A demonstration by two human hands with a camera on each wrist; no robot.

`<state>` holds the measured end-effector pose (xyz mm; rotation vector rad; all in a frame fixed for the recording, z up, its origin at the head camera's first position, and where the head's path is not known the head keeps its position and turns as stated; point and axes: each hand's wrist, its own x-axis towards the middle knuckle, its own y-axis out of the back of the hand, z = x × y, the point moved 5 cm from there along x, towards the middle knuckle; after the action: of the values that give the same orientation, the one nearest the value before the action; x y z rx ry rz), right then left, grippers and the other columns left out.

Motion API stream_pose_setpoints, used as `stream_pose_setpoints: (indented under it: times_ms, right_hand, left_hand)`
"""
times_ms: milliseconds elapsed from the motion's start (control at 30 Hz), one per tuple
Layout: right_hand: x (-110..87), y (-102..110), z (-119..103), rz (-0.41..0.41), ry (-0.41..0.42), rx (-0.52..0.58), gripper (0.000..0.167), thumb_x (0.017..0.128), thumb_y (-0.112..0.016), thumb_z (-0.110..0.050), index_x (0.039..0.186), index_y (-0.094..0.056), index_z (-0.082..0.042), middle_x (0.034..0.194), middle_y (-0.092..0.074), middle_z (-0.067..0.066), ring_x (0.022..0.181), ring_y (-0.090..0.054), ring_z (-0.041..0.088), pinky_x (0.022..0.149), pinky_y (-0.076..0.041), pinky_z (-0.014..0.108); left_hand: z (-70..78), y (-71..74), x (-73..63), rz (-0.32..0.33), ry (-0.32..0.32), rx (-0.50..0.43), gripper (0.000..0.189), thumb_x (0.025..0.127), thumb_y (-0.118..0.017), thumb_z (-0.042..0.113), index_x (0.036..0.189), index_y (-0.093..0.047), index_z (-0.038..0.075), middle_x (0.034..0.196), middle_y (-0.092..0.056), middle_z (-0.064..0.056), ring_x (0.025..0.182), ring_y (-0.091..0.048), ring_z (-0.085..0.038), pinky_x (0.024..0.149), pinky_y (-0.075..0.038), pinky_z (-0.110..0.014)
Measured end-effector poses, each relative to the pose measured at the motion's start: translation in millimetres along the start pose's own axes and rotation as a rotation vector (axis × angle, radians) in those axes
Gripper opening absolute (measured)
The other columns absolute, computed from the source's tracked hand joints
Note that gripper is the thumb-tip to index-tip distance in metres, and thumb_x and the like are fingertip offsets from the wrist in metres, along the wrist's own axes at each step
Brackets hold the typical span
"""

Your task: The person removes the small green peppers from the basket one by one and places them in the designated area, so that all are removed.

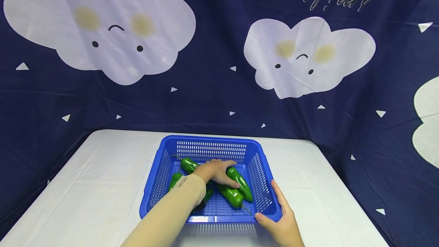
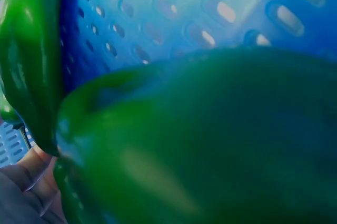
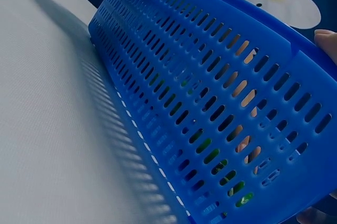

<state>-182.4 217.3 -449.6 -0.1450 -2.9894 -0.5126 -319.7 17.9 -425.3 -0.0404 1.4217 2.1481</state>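
A blue plastic basket (image 1: 219, 138) with slotted walls holds several glossy green peppers. My left hand (image 1: 217, 171) reaches down into it, thumb and forefinger spread to either side of the upper end of the right-hand pepper (image 1: 244, 186). Under the thumb lies another pepper (image 1: 234, 197), its stem toward the front right. A pepper (image 2: 174, 145) fills much of the left wrist view, with fingertips (image 2: 37, 163) at its edge. My right hand (image 1: 286, 226) grips the basket's front right corner, thumb at the front rim and fingers along the right side.
The basket stands on a white-covered table (image 1: 103, 170). Farther left inside it are a pepper (image 1: 188, 164) near the back and one (image 1: 175, 179) partly behind my sleeve. A dark blue curtain (image 1: 212, 102) with white clouds hangs behind the table.
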Motion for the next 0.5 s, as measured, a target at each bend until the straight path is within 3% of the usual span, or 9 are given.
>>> stream_pose_setpoints:
  times_ms: [133,367,500]
  right_hand:
    - [-0.6,-0.4,-0.6,-0.005,-0.006,0.014,0.094,0.082,-0.078,-0.008,0.156,-0.026,-0.031,0.159,-0.034,0.013,0.126,-0.054,0.018,0.091,-0.048,0.014]
    - [-0.2,-0.2,0.6,-0.003,-0.007,0.026,0.093,0.082,-0.078,-0.007,0.157,-0.026,-0.029,0.159,-0.034,0.014,0.119,-0.054,-0.003,0.092,-0.048,0.013]
    - [0.2,-0.1,1.3,-0.005,-0.002,0.028,0.094,0.082,-0.078,-0.007,0.157,-0.026,-0.029,0.159,-0.034,0.014,0.117,-0.054,-0.004,0.091,-0.049,0.014]
  left_hand:
    - [2.3,-1.6,-0.8,0.008,-0.005,0.021,0.085,0.075,-0.073,0.066,0.148,-0.041,0.037,0.148,-0.047,-0.01,0.135,-0.044,-0.031,0.106,-0.042,-0.057]
    - [3.6,-0.4,-6.0,0.025,0.077,0.053,0.09,0.072,-0.074,0.069,0.149,-0.042,0.032,0.145,-0.044,-0.015,0.135,-0.042,-0.034,0.103,-0.044,-0.059]
    - [2.8,-0.4,-8.6,0.016,0.132,0.098,0.092,0.074,-0.072,0.071,0.149,-0.041,0.029,0.148,-0.044,-0.017,0.138,-0.042,-0.036,0.106,-0.043,-0.058]
